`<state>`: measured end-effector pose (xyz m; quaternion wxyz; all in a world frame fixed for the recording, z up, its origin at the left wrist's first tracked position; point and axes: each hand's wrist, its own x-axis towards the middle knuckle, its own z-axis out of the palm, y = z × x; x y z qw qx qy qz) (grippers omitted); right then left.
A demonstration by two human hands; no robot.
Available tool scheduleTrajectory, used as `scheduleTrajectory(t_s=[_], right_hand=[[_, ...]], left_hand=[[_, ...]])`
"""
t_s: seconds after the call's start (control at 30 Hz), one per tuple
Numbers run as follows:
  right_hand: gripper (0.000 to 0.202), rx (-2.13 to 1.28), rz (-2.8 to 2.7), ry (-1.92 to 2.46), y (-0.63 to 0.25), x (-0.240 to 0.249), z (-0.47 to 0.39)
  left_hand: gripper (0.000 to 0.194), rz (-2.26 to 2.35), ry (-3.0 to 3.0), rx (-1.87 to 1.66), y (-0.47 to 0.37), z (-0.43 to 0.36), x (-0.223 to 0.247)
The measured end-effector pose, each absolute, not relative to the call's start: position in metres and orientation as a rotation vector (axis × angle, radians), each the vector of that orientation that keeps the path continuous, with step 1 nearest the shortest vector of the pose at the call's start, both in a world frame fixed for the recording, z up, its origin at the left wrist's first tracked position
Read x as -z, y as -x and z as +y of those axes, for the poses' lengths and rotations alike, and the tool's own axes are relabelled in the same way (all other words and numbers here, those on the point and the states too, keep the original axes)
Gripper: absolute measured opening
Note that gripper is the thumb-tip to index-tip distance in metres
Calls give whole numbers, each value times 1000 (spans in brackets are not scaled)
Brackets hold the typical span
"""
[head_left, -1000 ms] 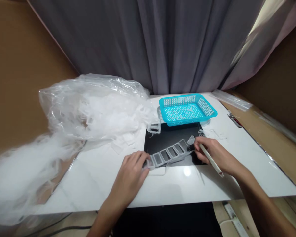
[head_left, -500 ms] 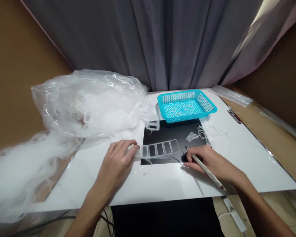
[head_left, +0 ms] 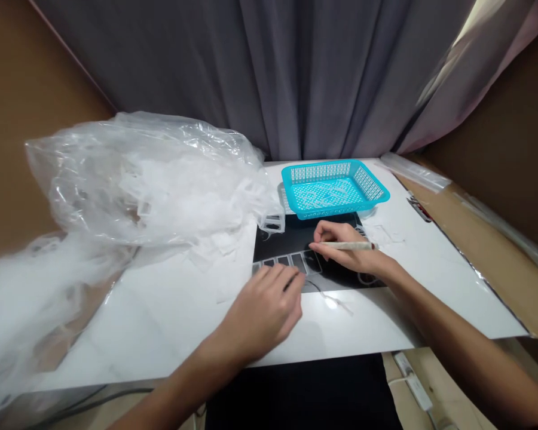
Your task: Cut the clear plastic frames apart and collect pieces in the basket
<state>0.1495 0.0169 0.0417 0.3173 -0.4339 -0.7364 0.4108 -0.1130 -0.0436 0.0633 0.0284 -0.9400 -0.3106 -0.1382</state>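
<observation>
On the black mat [head_left: 287, 233] lies a translucent white strip of joined rectangular frames [head_left: 298, 261]. My left hand [head_left: 269, 304] rests over its near edge, fingers curled and pressed onto it; their tips are partly hidden. A slim, pale, pen-shaped tool [head_left: 347, 245] with a reddish rear end is pinched in my right hand [head_left: 341, 254], just above the strip's right end. The tool's tip is hidden by the fingers. Thin loose threads [head_left: 336, 301] trail off the mat's near edge.
A turquoise basket [head_left: 336, 212] with white pieces inside stands behind the mat. A large clear bag [head_left: 161, 179] of white pieces fills the left side. Red-handled snips [head_left: 419, 209] lie at right, near a brown cardboard sheet [head_left: 484, 251]. Grey curtains [head_left: 296, 71] hang behind.
My left hand has slid right along the strip, from its left end towards the middle. My right hand has moved up and left with the tool, which now lies nearly level.
</observation>
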Motion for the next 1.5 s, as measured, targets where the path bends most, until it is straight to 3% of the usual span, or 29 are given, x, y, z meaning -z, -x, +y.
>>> scheduleTrajectory(t_s=[0.27, 0.53, 1.5], right_hand=[[25, -1230, -1832, 1139, -145, -22, 7], [11, -891, -2026, 876, -146, -17, -4], [17, -996, -2130, 898, -142, -23, -8]], left_hand=[[38, -1243, 2709, 578, 101, -75, -19], [51, -1367, 2766, 630, 101, -86, -9], [48, -1456, 2854, 707, 98, -87, -9]])
